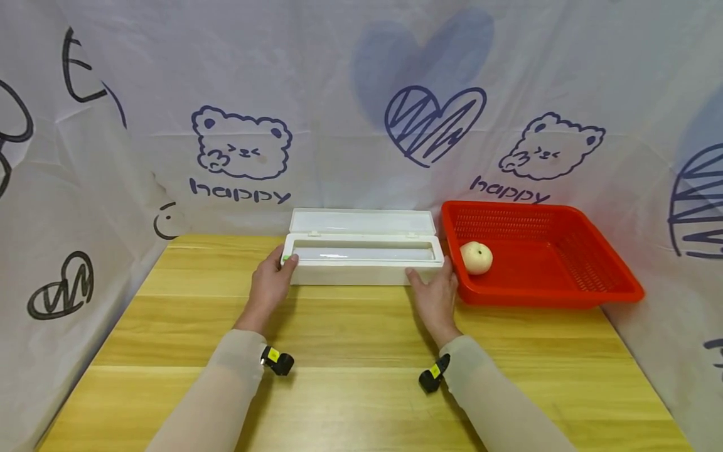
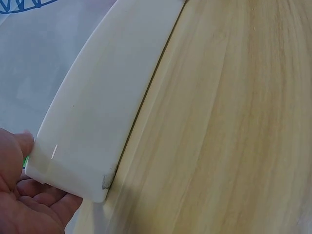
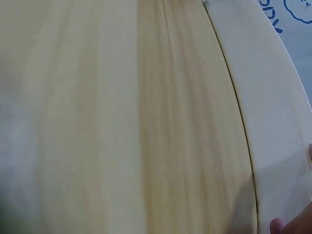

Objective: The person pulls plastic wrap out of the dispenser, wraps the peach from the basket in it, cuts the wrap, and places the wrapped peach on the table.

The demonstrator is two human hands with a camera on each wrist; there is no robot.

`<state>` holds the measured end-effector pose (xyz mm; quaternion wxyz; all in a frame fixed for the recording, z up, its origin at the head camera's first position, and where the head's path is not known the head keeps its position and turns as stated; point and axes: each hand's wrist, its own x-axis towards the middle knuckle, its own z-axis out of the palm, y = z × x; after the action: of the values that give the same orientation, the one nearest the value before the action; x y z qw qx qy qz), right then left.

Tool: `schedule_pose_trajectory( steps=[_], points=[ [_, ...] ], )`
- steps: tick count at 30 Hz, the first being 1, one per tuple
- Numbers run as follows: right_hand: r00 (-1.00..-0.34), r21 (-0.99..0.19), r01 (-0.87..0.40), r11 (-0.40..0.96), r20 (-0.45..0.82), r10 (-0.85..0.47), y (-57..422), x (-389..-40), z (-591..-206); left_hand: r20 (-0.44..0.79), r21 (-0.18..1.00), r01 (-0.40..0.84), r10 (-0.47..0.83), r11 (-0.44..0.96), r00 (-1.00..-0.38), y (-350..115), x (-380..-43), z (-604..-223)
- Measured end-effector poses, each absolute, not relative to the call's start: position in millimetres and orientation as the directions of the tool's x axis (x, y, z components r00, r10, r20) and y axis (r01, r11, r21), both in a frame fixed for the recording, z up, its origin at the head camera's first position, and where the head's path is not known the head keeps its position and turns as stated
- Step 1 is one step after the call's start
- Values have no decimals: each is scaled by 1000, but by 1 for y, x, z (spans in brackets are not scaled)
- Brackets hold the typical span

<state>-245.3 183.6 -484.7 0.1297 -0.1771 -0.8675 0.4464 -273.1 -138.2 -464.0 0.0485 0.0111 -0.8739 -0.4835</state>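
Backdrop: one pale cloth (image 1: pixel 339 75), hung at the left, far and right sides, printed with hearts, bear faces and the word "happy".

Surface (image 1: pixel 350 339): wood-grained, yellowish, spread beneath everything listed here.

Left arm: one light sleeve (image 1: pixel 220 383), a small black camera with a yellow label (image 1: pixel 277 361) worn at the wrist.

Left hand (image 1: pixel 268 285): gripping the left end of the box, thumb over the top edge, other fingers around the end. A small green patch (image 1: pixel 286 257) shows by the thumb.

Box (image 1: pixel 356 275): one, white, long and narrow, lying lengthwise from left to right at the far middle of the surface. A grey mark (image 2: pixel 108 179) shows at its lower left corner. A pale, glossy strip (image 1: pixel 364 253) lies within the top opening; its nature I cannot tell. Lid (image 1: pixel 361 221): white, opened back along the far side.

Right hand (image 1: pixel 436 292): gripping the box's right end, thumb against the near face, fingers around the end. Matching sleeve (image 1: pixel 491 395) and wrist camera.

Basket (image 1: pixel 542 298): red, perforated walls, far right, just beside the right hand.

Fruit (image 1: pixel 476 258): one, round, cream-coloured, inside the basket at its left.
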Motion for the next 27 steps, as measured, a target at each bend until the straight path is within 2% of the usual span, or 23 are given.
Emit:
schedule_pose_trajectory(
  steps=[7, 12, 20, 24, 27],
  points=[
    [-930, -776, 172, 606, 76, 361, 186, -242, -481, 40, 842, 14, -37, 539, -999, -145, -272, -464],
    [-943, -671, 108, 734, 165, 289, 183, -238, -477, 45, 821, 23, -24, 570, -999, -149, -272, -460],
    [-938, -475, -68, 878, 330, 106, 182, -230, -463, 164, 774, 88, -64, 627, -984, -152, -271, -449],
    [-917, -352, -194, 915, 396, -42, 188, -230, -443, 231, 689, 147, -23, 710, -973, -152, -274, -441],
    [-889, -235, -293, 927, 424, -174, 193, -236, -422, 264, 594, 206, 53, 778, -963, -151, -277, -433]
  ],
)
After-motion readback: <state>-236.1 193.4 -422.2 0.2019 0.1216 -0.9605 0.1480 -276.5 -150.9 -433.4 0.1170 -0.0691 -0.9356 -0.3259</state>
